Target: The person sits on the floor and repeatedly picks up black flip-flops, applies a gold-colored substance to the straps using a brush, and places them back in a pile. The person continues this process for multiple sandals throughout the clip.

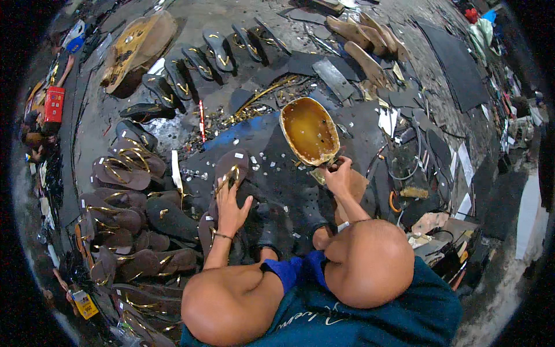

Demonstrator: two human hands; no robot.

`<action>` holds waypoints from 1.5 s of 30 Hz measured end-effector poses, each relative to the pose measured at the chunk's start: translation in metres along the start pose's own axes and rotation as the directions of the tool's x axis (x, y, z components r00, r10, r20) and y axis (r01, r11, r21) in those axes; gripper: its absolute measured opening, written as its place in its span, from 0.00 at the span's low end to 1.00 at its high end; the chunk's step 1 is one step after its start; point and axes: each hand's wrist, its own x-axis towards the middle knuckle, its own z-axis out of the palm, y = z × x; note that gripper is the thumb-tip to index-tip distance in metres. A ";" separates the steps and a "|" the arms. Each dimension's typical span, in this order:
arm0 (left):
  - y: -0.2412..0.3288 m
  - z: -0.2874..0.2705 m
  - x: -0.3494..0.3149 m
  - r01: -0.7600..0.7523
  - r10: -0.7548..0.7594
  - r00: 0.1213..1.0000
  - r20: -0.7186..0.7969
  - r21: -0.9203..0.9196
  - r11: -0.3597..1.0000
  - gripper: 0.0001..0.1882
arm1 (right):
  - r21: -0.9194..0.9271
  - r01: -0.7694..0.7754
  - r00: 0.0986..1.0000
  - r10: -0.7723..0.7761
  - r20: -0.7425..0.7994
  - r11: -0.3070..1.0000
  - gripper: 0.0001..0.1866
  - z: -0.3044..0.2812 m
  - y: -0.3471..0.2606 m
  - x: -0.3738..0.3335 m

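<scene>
My left hand (231, 209) lies on a brown flip-flop (237, 159) with a gold strap. Its fingers stretch toward the strap and the thumb stands apart. Fingers closed, my right hand (340, 175) is at the near right rim of a shallow oval tub (283, 126). Amber, glue-like stuff (309, 130) fills the tub. Something small and dark seems to be between the right fingers, but I cannot make it out. A brown sheet piece (356, 188) lies beside that hand.
Brown flip-flops (124, 172) are heaped at the left, and black ones (218, 50) stand in an arc behind. Wooden foot forms (369, 62) lie at the far right. A red pen-like stick (202, 121), sheet offcuts (334, 80) and an orange-handled tool (394, 201) lie around.
</scene>
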 end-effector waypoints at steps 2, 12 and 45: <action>-0.017 0.007 0.011 -0.061 0.060 0.998 0.009 0.039 0.997 0.32 | 0.139 -0.110 0.991 0.098 0.088 0.984 0.27 0.012 0.008 0.009; -0.017 0.023 0.015 -0.056 0.051 0.990 0.132 0.036 0.998 0.40 | 0.642 0.011 0.961 -0.186 0.206 0.766 0.17 -0.103 -0.113 0.042; 0.013 -0.043 0.089 0.237 -0.371 0.913 0.167 -0.960 0.149 0.20 | 0.402 -0.081 0.760 -0.204 0.616 0.912 0.13 -0.123 -0.184 0.037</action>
